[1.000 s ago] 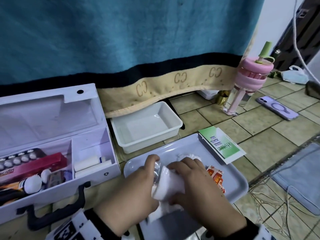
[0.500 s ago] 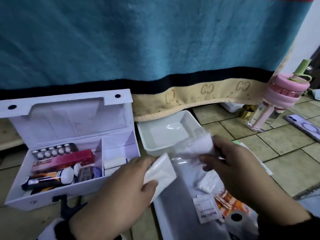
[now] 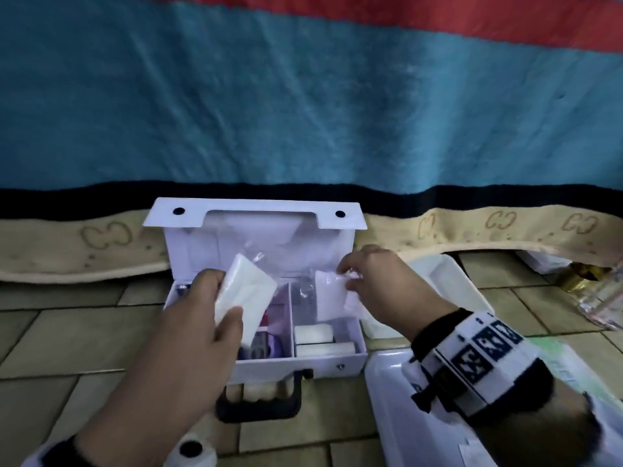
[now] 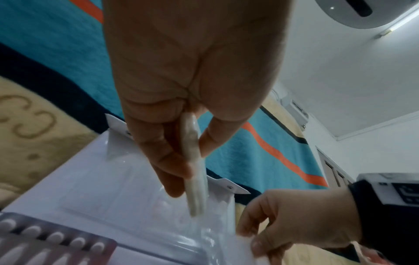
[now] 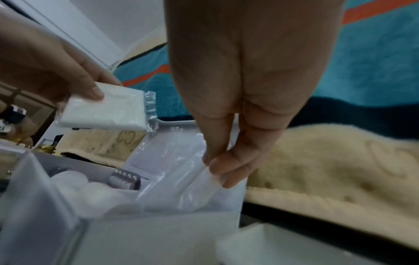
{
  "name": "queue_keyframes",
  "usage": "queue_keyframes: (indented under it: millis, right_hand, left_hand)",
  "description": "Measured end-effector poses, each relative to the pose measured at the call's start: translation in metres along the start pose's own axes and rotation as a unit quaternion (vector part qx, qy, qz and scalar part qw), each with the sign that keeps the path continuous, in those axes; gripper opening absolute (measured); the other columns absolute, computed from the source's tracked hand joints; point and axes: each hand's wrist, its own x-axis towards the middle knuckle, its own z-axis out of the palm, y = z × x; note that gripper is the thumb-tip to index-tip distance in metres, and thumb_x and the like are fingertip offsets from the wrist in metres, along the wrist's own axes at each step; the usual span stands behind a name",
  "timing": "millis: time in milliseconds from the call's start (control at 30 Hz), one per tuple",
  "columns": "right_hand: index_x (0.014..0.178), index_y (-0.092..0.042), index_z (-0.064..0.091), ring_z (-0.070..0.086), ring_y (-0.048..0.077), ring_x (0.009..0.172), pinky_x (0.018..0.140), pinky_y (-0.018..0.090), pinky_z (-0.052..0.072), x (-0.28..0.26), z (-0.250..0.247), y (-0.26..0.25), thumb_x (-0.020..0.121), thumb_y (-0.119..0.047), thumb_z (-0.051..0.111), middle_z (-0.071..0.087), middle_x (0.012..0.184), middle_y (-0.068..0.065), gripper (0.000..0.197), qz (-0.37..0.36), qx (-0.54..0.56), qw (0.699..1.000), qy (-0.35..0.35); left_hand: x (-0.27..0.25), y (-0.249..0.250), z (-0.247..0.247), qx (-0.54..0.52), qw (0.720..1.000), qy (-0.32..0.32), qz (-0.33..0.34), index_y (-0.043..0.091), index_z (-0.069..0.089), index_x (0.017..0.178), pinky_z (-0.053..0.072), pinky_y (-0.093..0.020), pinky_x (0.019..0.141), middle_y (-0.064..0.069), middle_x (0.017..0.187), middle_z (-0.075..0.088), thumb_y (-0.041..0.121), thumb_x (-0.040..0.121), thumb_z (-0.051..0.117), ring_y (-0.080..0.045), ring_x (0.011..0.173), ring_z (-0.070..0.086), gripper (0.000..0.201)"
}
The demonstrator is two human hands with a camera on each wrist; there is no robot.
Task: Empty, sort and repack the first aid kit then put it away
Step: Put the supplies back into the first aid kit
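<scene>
The white first aid box (image 3: 330, 360) stands open on the tiled floor, lid up against the blanket. My left hand (image 3: 215, 298) grips a flat white gauze pack (image 3: 244, 291) (image 5: 106, 109) (image 4: 195, 172) above the box's left compartment. My right hand (image 3: 350, 281) pinches a second clear-wrapped white pack (image 3: 328, 294) (image 5: 181, 179) by its top edge, its lower end inside the right compartment. Two white bandage rolls (image 3: 313, 333) lie at the front of that compartment. A blister strip of tablets (image 4: 45, 238) (image 5: 124, 179) sits in the left compartment.
A grey tray (image 3: 387, 399) lies on the floor at the right under my right forearm. A white tub (image 3: 448, 281) stands behind it. A tape roll (image 3: 192, 449) sits by my left wrist. The teal blanket (image 3: 303, 96) hangs close behind the box.
Both hands moved left from over the tray and tub to above the open box, each carrying its white pack. The right hand's pack has gone down into the right compartment.
</scene>
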Motion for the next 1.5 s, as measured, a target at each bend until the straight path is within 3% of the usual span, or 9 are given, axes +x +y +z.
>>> queue_keyframes:
  millis: [200, 333, 533, 700, 767, 867, 1000, 1267, 1500]
  right_hand:
    - [0.096, -0.017, 0.054, 0.046, 0.001, 0.059, 0.061, 0.027, 0.046, 0.016, 0.008, -0.011, 0.087, -0.002, 0.055, 0.054, 0.087, 0.000, 0.017, 0.005, -0.009, 0.999, -0.046]
    - [0.088, -0.020, 0.059, 0.057, 0.011, 0.070, 0.062, 0.021, 0.045, 0.021, 0.016, -0.011, 0.087, 0.003, 0.043, 0.063, 0.090, 0.001, 0.028, -0.001, 0.020, 0.993, -0.113]
    - [0.115, -0.013, 0.063, 0.047, 0.024, 0.117, 0.092, 0.033, 0.046, 0.015, 0.030, -0.019, 0.085, 0.002, 0.052, 0.051, 0.126, 0.006, 0.035, -0.112, -0.154, 0.964, -0.186]
    - [0.111, -0.017, 0.067, 0.049, 0.021, 0.111, 0.092, 0.031, 0.041, 0.015, 0.022, -0.020, 0.085, -0.023, 0.041, 0.055, 0.116, 0.004, 0.038, -0.128, -0.108, 0.973, -0.159]
    - [0.113, -0.021, 0.067, 0.056, 0.022, 0.106, 0.089, 0.033, 0.047, 0.018, 0.022, -0.019, 0.086, -0.012, 0.047, 0.060, 0.115, 0.003, 0.034, -0.112, -0.071, 0.971, -0.199]
    - [0.105, -0.014, 0.070, 0.061, 0.022, 0.099, 0.081, 0.029, 0.047, 0.019, 0.029, -0.020, 0.092, -0.019, 0.051, 0.067, 0.108, 0.005, 0.023, -0.111, -0.070, 0.962, -0.240]
    - [0.092, -0.008, 0.068, 0.061, 0.025, 0.090, 0.074, 0.031, 0.044, 0.021, 0.042, -0.022, 0.093, -0.041, 0.049, 0.067, 0.097, 0.009, 0.039, -0.108, -0.114, 0.958, -0.238]
    - [0.098, -0.016, 0.060, 0.059, 0.020, 0.091, 0.078, 0.033, 0.049, 0.016, 0.016, -0.017, 0.090, -0.032, 0.055, 0.062, 0.102, 0.003, 0.019, -0.097, -0.019, 0.982, -0.159]
    - [0.104, -0.023, 0.064, 0.058, 0.012, 0.087, 0.074, 0.025, 0.047, -0.021, 0.004, -0.016, 0.085, -0.036, 0.061, 0.063, 0.098, -0.006, 0.023, -0.114, 0.021, 0.981, -0.155]
  left_hand:
    - [0.002, -0.005, -0.005, -0.010, 1.000, -0.015, -0.020, 0.031, 0.046, 0.101, 0.036, -0.022, 0.049, 0.006, 0.086, 0.061, 0.025, 0.092, 0.049, -0.009, 0.062, 0.057, 0.011]
    - [0.006, -0.007, -0.007, -0.008, 1.000, -0.019, -0.021, 0.032, 0.045, 0.099, 0.036, -0.020, 0.050, 0.006, 0.083, 0.061, 0.025, 0.092, 0.049, -0.008, 0.061, 0.058, 0.011]
    - [0.011, -0.010, -0.004, 0.000, 0.999, -0.036, -0.019, 0.032, 0.045, 0.100, 0.041, -0.026, 0.056, 0.004, 0.082, 0.062, 0.027, 0.093, 0.049, -0.009, 0.069, 0.058, 0.010]
    - [0.012, -0.011, -0.001, 0.008, 0.999, -0.040, -0.028, 0.032, 0.046, 0.099, 0.037, -0.027, 0.050, 0.000, 0.075, 0.058, 0.027, 0.093, 0.049, -0.010, 0.057, 0.054, 0.009]
    - [0.013, -0.011, 0.000, 0.015, 0.999, -0.043, -0.027, 0.031, 0.047, 0.098, 0.039, -0.028, 0.051, 0.000, 0.071, 0.058, 0.026, 0.092, 0.050, -0.010, 0.054, 0.054, 0.008]
    - [0.014, -0.009, 0.002, 0.016, 0.999, -0.047, -0.021, 0.030, 0.048, 0.099, 0.036, -0.022, 0.050, 0.000, 0.071, 0.059, 0.025, 0.092, 0.050, -0.010, 0.055, 0.054, 0.009]
    - [0.015, -0.007, 0.005, 0.020, 0.998, -0.052, -0.010, 0.030, 0.048, 0.101, 0.036, -0.022, 0.051, 0.000, 0.071, 0.058, 0.026, 0.092, 0.050, -0.011, 0.056, 0.053, 0.010]
    - [0.027, -0.008, -0.003, 0.018, 0.998, -0.057, 0.021, 0.030, 0.049, 0.101, 0.034, -0.021, 0.051, 0.006, 0.081, 0.057, 0.022, 0.092, 0.050, -0.009, 0.059, 0.052, 0.012]
    - [0.070, 0.015, 0.001, 0.095, 0.983, -0.088, 0.133, 0.028, 0.054, 0.101, 0.039, -0.027, 0.074, 0.009, 0.095, 0.047, 0.024, 0.091, 0.053, -0.011, 0.081, 0.053, 0.011]
